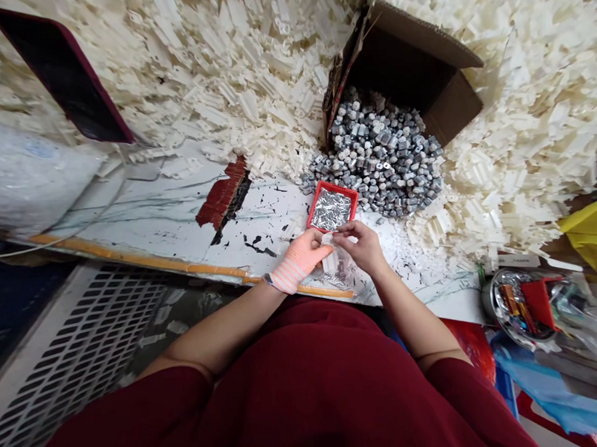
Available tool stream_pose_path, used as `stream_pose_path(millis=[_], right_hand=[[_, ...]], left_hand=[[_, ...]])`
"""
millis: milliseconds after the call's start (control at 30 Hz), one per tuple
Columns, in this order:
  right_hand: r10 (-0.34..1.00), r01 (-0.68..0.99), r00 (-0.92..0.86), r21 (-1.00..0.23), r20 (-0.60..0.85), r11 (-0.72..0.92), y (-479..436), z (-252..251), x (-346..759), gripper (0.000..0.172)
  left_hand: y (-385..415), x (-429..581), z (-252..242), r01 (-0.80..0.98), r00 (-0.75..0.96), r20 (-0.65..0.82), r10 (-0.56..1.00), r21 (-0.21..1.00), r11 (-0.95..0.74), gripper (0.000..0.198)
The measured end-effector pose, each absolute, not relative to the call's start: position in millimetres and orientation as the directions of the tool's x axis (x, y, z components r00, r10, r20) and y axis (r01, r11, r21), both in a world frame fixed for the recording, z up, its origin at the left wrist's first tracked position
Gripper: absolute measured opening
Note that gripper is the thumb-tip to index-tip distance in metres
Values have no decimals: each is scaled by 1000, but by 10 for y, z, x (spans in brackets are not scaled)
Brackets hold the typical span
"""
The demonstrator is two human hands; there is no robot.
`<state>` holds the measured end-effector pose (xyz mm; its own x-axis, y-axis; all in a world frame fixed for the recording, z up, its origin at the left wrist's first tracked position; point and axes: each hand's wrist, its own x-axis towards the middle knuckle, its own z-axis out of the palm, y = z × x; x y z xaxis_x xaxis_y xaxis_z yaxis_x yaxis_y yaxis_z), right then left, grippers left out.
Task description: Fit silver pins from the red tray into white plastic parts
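My left hand (pixel 304 255), in a pink striped glove, is closed on a small white plastic piece (pixel 328 239) in front of my body. Bare fingers of my right hand (pixel 358 246) pinch together at the right side of that same piece; whether they also hold a tiny metal part I cannot make out. Just beyond both hands sits a red tray (pixel 310 213) full of small shiny metal pins (pixel 332 209). Below my fingers, another white plastic piece (pixel 330 263) and some loose pins (pixel 335 281) lie on the tabletop.
A tipped cardboard box (pixel 447 109) spills grey metal-like pieces (pixel 385 155) behind the tray. White plastic parts (pixel 195 69) are heaped along the back and right. A phone (pixel 65 75) stands at upper left. A metal bowl (pixel 490 300) with odds and ends is at right.
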<state>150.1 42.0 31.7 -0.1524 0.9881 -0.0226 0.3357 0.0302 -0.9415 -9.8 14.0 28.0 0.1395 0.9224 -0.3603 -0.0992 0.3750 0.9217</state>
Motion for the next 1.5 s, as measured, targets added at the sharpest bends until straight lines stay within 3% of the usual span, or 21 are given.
stream_pose_path(millis=[67, 133, 233, 433, 500, 767, 900, 1133, 1367, 1500], right_hand=[[984, 113, -135, -989, -114, -99, 448, 272, 1527, 32], [980, -9, -122, -987, -158, -160, 464, 242, 1540, 40], [979, 11, -117, -986, -165, -165, 452, 234, 1515, 40], [989, 285, -146, -958, -21, 22, 367, 277, 1428, 20], [984, 309, -176, -951, -32, 24, 361, 291, 1434, 20], [915, -44, -212, -932, -344, -360, 446, 241, 1558, 42], [890, -91, -210, -899, -404, -429, 470, 192, 1562, 46], [917, 125, -257, -952, -304, -280, 480, 242, 1512, 41], [919, 360, -394, -916, 23, 177, 454, 326, 1504, 46], [906, 286, -408, -958, -111, 11, 471, 276, 1546, 53]], left_hand=[[152, -98, 275, -200, 180, -387, 904, 886, 419, 25], [164, -93, 269, -272, 203, -424, 883, 841, 467, 28], [170, -84, 258, -302, 210, -447, 869, 816, 493, 30], [134, -80, 246, -320, 222, -434, 873, 813, 486, 32], [120, -88, 254, -329, 228, -433, 872, 809, 488, 32], [119, -85, 297, -313, 229, -451, 862, 805, 504, 27], [123, -56, 286, -308, 212, -476, 853, 796, 521, 28], [113, -14, 242, -312, 149, -503, 852, 793, 523, 30], [130, -6, 227, -395, 166, -540, 825, 730, 557, 33], [143, -18, 212, -475, 219, -526, 822, 678, 561, 29]])
